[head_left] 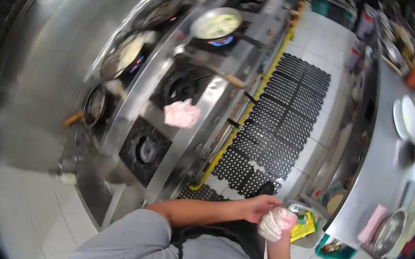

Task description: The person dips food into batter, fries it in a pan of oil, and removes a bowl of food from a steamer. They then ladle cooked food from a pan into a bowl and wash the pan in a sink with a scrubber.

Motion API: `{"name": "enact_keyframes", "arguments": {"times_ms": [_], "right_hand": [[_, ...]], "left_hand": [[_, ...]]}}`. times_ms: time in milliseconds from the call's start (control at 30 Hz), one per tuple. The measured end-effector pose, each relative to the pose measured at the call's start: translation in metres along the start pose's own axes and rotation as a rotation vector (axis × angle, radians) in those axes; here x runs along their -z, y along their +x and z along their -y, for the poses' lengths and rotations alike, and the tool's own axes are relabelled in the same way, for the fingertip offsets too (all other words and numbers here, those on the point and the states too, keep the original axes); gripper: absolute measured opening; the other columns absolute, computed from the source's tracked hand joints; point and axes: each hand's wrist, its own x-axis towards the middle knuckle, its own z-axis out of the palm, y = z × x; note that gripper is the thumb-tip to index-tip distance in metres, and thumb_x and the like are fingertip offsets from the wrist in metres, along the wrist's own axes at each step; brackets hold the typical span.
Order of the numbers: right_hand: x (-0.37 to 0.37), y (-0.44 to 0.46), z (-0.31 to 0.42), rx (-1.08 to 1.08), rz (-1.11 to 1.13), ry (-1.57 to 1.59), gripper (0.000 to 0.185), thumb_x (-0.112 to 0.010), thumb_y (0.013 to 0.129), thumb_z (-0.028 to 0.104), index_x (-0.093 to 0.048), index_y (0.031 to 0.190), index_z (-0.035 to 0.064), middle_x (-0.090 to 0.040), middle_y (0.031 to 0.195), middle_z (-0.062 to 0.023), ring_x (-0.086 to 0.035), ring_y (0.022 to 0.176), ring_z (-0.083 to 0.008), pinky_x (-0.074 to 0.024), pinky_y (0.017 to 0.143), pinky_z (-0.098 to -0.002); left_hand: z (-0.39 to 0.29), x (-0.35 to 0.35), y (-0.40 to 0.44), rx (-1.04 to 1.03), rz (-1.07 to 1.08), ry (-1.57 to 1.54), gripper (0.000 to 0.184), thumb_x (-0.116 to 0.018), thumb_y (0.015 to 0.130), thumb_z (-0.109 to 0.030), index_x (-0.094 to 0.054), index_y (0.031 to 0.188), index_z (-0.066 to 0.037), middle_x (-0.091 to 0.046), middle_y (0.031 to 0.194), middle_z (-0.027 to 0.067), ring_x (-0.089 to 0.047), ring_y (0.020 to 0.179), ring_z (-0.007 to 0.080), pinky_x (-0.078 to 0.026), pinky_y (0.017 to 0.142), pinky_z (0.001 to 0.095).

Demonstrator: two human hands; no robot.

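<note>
My left hand is bare and reaches in from the left, its fingers closed against my right hand. Whitish, crumpled material covers my right hand, a thin glove or a cloth; I cannot tell which. The fingers of that hand are curled, and anything inside them is hidden. Both hands meet in front of my dark apron. Just right of them, a yellow packet lies in a pale bin.
On the stove at left are a pan of food over a blue flame, a pink cloth and a wooden-handled utensil. Black mats cover the aisle. The right counter holds white plates and a metal bowl.
</note>
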Motion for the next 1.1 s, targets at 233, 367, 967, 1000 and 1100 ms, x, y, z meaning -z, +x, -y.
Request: {"name": "enact_keyframes", "arguments": {"times_ms": [233,367,967,1000,1100], "right_hand": [[0.08,0.104,-0.151,-0.373,0.221,0.324,0.042,-0.053,0.098,0.032,-0.051,0.061,0.0133,-0.054,0.057,-0.0061,-0.055,0.043,-0.0205,-0.0475,0.039,-0.0317],[0.046,0.167,-0.261,-0.747,0.061,0.205,0.038,-0.057,0.1,0.026,-0.058,0.066,0.0104,-0.057,0.062,-0.0081,-0.06,0.052,-0.0205,-0.0519,0.045,-0.034],[0.125,0.35,-0.641,-1.328,-0.242,0.107,0.039,-0.05,0.105,0.033,-0.052,0.073,0.013,-0.045,0.065,-0.0008,-0.044,0.053,-0.0153,-0.0383,0.044,-0.03],[0.124,0.359,-0.65,-1.308,-0.282,0.07,0.039,-0.051,0.105,0.033,-0.052,0.072,0.0128,-0.046,0.065,-0.0005,-0.044,0.053,-0.015,-0.0382,0.044,-0.0292],[0.143,0.384,-0.68,-1.257,-0.302,0.071,0.036,-0.054,0.104,0.033,-0.055,0.075,0.012,-0.049,0.066,-0.0001,-0.045,0.054,-0.0142,-0.0387,0.045,-0.0282]], "left_hand": [[0.048,0.008,-0.189,-0.424,0.235,-0.027,0.059,-0.043,0.099,-0.031,-0.055,0.142,0.007,-0.06,0.146,0.02,-0.057,0.135,0.0329,-0.038,0.12,0.0419],[0.116,0.043,-0.303,-0.651,0.098,-0.053,0.055,-0.041,0.104,-0.039,-0.063,0.131,0.002,-0.067,0.132,0.019,-0.07,0.114,0.0303,-0.058,0.096,0.0442],[0.291,0.109,-0.625,-1.859,-0.01,-0.382,0.04,-0.05,0.104,-0.035,-0.061,0.133,-0.009,-0.067,0.13,0.0101,-0.066,0.118,0.0275,-0.055,0.1,0.0476],[0.289,0.107,-0.638,-1.871,-0.1,-0.362,0.04,-0.049,0.105,-0.033,-0.06,0.134,-0.007,-0.066,0.133,0.0114,-0.065,0.121,0.0282,-0.054,0.104,0.0481],[0.285,0.113,-0.674,-1.885,-0.078,-0.331,0.041,-0.045,0.105,-0.032,-0.058,0.134,-0.006,-0.065,0.135,0.0139,-0.063,0.125,0.0303,-0.051,0.107,0.0485]]}}
